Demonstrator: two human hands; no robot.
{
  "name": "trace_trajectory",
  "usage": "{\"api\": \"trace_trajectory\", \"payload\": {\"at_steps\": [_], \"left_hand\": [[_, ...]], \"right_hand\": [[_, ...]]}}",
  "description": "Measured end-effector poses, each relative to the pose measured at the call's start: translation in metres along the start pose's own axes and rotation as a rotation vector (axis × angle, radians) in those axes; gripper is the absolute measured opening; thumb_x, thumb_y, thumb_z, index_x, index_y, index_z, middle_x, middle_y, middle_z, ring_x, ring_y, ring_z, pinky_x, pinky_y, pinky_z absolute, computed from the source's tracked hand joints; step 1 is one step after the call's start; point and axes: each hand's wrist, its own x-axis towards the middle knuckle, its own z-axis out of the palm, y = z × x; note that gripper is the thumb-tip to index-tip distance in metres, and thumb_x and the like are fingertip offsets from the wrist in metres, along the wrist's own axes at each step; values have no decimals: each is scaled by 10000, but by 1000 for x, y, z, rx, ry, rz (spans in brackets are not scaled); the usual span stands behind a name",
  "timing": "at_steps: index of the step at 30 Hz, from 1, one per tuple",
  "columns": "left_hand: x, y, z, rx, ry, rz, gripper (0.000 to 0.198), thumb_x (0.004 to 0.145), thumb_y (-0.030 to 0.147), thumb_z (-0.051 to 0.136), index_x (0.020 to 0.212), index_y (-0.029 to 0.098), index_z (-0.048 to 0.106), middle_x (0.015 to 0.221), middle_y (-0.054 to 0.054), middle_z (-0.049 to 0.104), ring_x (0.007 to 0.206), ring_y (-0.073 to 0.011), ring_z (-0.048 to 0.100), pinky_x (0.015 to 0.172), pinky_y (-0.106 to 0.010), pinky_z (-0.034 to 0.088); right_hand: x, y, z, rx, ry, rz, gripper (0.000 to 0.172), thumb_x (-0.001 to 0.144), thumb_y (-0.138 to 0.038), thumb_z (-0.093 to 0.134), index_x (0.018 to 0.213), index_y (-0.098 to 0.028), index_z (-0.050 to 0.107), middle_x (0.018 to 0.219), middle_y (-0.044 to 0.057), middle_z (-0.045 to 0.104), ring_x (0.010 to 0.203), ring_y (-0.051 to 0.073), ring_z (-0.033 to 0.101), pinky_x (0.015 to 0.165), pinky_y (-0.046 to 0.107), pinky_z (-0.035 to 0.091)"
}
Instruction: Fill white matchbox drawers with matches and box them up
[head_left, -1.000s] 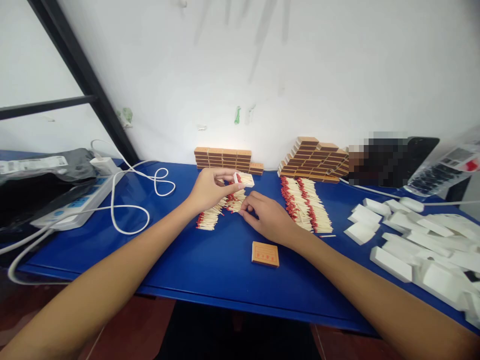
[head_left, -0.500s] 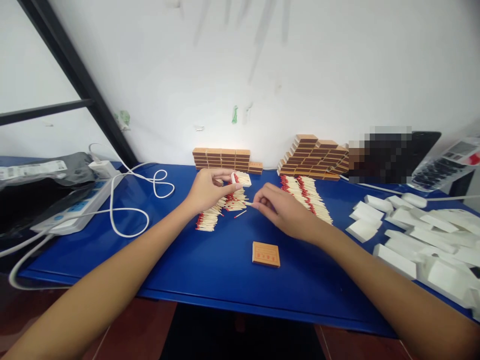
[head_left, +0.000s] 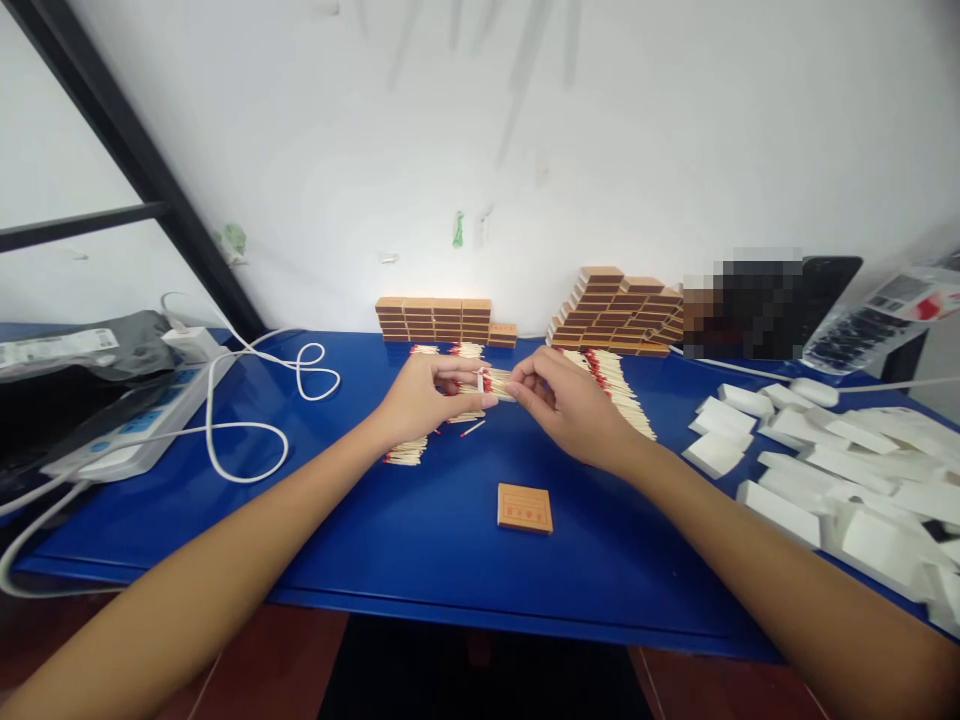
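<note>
My left hand is closed around a small white matchbox tray filled with red-tipped matches. My right hand pinches at the right end of that tray, its fingertips on the pale match ends; how many matches it grips is hidden. Below my left hand spread piles of matches, and one loose match lies apart from them. A longer row of matches extends behind my right hand. Nearer the front edge, an orange-brown matchbox cover rests flat on the blue table.
Against the wall stand a low stack of matchboxes and a taller, stepped one. Many white trays are heaped at the right. A power strip and looping white cable occupy the left, beside a black bag.
My right hand has brought the pale match it pinched up to the tray, and its fingers now meet the tray's right end. The left hand still holds the tray. The view has shifted slightly.
</note>
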Motion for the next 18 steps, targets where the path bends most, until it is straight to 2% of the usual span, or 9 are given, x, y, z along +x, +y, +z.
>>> {"api": "trace_trajectory", "payload": {"at_steps": [3,8,15,18], "left_hand": [[1,0,-2,41,22,0,547,696,396,957,1175,161,835,977,-103,837,654,-146,667,591,-268,544],[2,-2,-2,45,15,2,568,694,424,956,1186,168,835,981,-102,838,653,-138,653,589,-260,530],[3,-3,-3,26,2,31,549,706,412,946,1174,148,833,1003,-116,841,670,-159,691,622,-288,563],[3,-3,-5,19,11,23,550,706,407,949,1176,149,829,1012,-119,841,669,-165,701,621,-297,573]], "right_hand": [[-1,-1,2,30,-32,27,99,1040,-285,611,962,-226,625,939,39,619,734,168,550,668,328,450],[-2,-3,2,49,-31,41,107,1038,-293,617,958,-224,636,926,34,622,722,166,548,669,327,454],[3,2,-10,-61,-36,-61,73,1007,-233,642,936,-218,654,916,41,620,740,172,543,685,329,436],[4,3,-11,-64,-32,-54,54,1007,-238,641,960,-217,653,901,35,615,716,168,541,671,328,434]]}}
